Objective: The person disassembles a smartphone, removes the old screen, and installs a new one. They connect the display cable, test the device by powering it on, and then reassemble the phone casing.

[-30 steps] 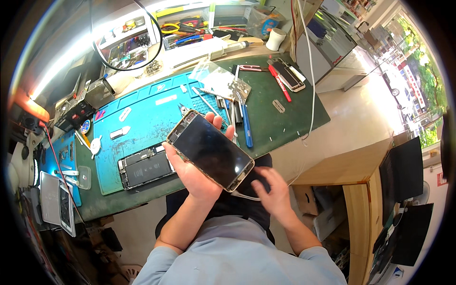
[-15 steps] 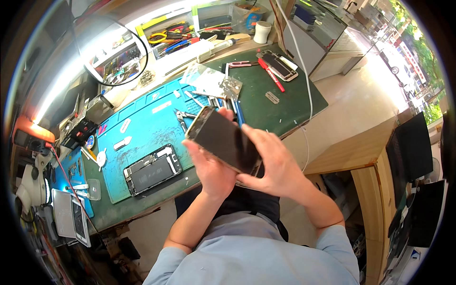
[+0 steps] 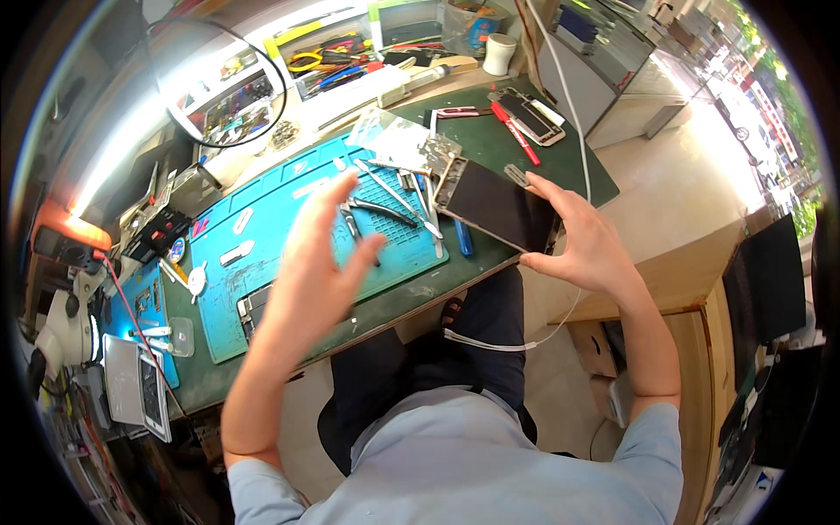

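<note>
above mat [image 3: 273,199], left hand [image 3: 313,262] now free, right hand [image 3: 584,243] gripping phone [image 3: 496,206]

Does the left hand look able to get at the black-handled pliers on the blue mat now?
Probably yes. The left hand looks empty and spread, near the pliers, which lie on the mat with nothing on top; the phone is in the right hand, clear of them.

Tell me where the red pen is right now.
In the head view, the red pen lies right of centre on the green desktop, beyond the phone in the right hand, beside a white-edged phone part.
</note>
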Demonstrator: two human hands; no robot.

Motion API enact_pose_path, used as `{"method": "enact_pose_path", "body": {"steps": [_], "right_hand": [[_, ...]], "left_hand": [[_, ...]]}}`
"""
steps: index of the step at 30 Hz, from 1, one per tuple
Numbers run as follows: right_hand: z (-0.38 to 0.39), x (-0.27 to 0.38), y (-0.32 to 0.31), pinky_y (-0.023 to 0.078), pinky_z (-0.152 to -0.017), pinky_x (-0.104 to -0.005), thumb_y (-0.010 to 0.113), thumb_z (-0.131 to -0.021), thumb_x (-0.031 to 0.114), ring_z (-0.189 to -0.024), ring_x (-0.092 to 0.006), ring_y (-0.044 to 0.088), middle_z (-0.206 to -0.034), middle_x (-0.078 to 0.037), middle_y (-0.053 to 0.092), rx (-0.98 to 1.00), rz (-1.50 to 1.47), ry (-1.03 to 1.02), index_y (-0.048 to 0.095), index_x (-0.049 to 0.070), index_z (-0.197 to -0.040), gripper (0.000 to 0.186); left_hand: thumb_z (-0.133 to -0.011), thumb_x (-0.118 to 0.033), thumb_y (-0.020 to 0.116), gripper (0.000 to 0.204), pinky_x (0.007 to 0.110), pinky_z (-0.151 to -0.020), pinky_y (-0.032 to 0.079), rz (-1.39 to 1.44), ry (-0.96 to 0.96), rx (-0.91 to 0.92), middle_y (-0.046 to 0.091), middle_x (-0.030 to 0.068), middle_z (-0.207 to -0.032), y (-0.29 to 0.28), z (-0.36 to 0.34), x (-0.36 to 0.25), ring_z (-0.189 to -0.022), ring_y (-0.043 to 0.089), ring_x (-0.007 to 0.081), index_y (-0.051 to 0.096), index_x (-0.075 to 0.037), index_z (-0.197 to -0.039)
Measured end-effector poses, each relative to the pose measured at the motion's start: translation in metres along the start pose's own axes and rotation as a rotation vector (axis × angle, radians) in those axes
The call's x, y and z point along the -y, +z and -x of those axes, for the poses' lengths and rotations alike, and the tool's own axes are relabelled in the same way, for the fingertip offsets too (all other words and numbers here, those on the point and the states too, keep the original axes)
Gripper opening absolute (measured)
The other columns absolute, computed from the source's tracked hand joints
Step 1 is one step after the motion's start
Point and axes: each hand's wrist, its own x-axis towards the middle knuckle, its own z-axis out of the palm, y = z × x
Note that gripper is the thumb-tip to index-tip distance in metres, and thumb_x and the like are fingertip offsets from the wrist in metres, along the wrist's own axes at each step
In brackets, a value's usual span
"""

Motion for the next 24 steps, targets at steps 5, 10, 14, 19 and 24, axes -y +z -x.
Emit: {"method": "enact_pose_path", "body": {"steps": [5,10,14,19,24], "right_hand": [[-0.026,0.034,0.014,0.049,-0.102,-0.0417,0.081,-0.072,0.03,-0.123,-0.0333,0.059,-0.134,-0.016,0.063,0.072,-0.116,-0.177,0.048,0.008,-0.148,0.086],[-0.042,0.022,0.018,0.048,-0.103,-0.0413,0.082,-0.072,0.031,-0.123,-0.0338,0.06,-0.136,-0.016,0.062,0.024,0.007,-0.057,0.048,0.01,-0.149,0.087],[-0.024,-0.007,-0.012,0.048,-0.104,-0.0409,0.083,-0.07,0.028,-0.126,-0.032,0.06,-0.14,-0.014,0.061,0.028,-0.007,0.163,0.045,0.014,-0.152,0.091],[0.003,-0.024,-0.029,0.046,-0.105,-0.0416,0.084,-0.071,0.031,-0.129,-0.0323,0.058,-0.14,-0.018,0.061,0.093,-0.235,0.125,0.042,0.012,-0.154,0.095],[0.001,-0.035,-0.019,0.045,-0.108,-0.0414,0.085,-0.071,0.03,-0.135,-0.0318,0.056,-0.142,-0.021,0.059,0.044,-0.317,0.162,0.04,0.012,-0.155,0.097]], "left_hand": [[-0.096,-0.012,0.068,0.049,0.038,-0.103,0.05,-0.215,-0.142,-0.069,0.068,0.0129,-0.128,-0.064,0.003,0.037,-0.122,0.064,0.0238,0.056,-0.007,-0.143],[-0.087,-0.002,0.074,0.045,0.035,-0.083,0.055,-0.15,0.004,0.111,0.071,0.0114,-0.116,-0.038,0.003,0.044,-0.101,0.068,0.022,0.063,-0.006,-0.131],[-0.083,-0.017,0.079,0.041,0.041,-0.087,0.054,-0.325,0.247,0.331,0.065,0.0123,-0.117,-0.004,-0.01,0.012,-0.104,0.064,0.0332,0.066,-0.005,-0.12],[-0.088,-0.02,0.076,0.031,0.041,-0.087,0.053,-0.375,0.241,0.375,0.065,0.0128,-0.11,0.02,-0.031,0.037,-0.103,0.064,0.0332,0.067,-0.004,-0.114],[-0.092,-0.012,0.07,0.022,0.04,-0.084,0.053,-0.478,0.28,0.192,0.066,0.013,-0.107,0.051,-0.06,0.053,-0.098,0.065,0.0335,0.067,-0.001,-0.111]]}}
